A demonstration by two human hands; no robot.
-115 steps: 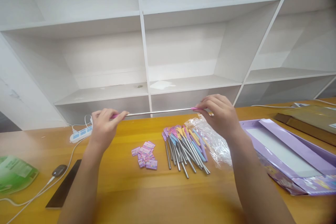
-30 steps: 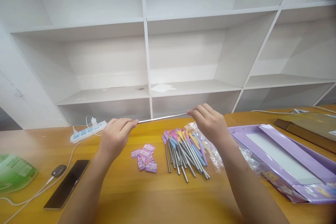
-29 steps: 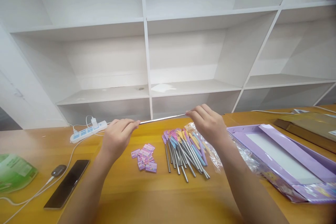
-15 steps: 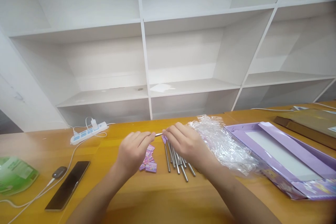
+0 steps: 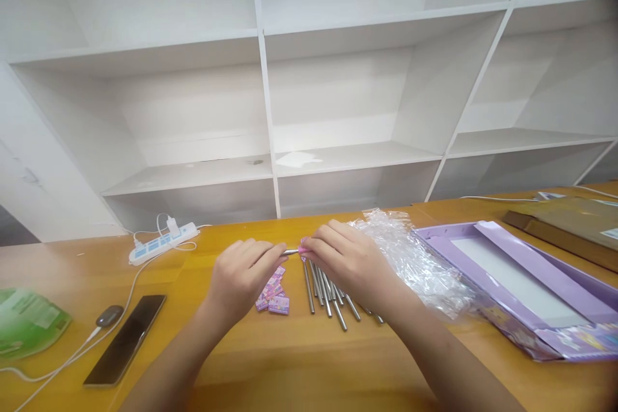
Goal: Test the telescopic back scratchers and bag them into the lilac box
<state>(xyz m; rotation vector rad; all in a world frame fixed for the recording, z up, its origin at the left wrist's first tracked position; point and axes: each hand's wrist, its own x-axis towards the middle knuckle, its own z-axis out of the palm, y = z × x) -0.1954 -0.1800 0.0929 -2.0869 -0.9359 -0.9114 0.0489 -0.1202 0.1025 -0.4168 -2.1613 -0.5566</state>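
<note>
Between my two hands a thin metal rod [image 5: 291,252] lies roughly level, with a pink piece [image 5: 302,248] at its right end. My left hand [image 5: 247,273] is closed on the rod's left part. The fingers of my right hand [image 5: 342,256] pinch the pink end and partly cover it. Below and between the hands, several metal rods [image 5: 330,296] lie fanned out on the table, their upper ends partly hidden by my right hand. Small pink and purple cards [image 5: 279,304] lie in a loose pile beside my left hand.
Crumpled clear plastic [image 5: 410,264] and an open purple box [image 5: 434,239] lie to the right, a brown cardboard box [image 5: 570,225] behind them. A phone [image 5: 125,340], a green pouch [image 5: 31,322] and a power strip [image 5: 164,244] are at left. White shelving [image 5: 338,164] stands behind.
More of the metal rod and its pink end now show between my hands. My left hand has shifted slightly left and my right hand slightly right.
</note>
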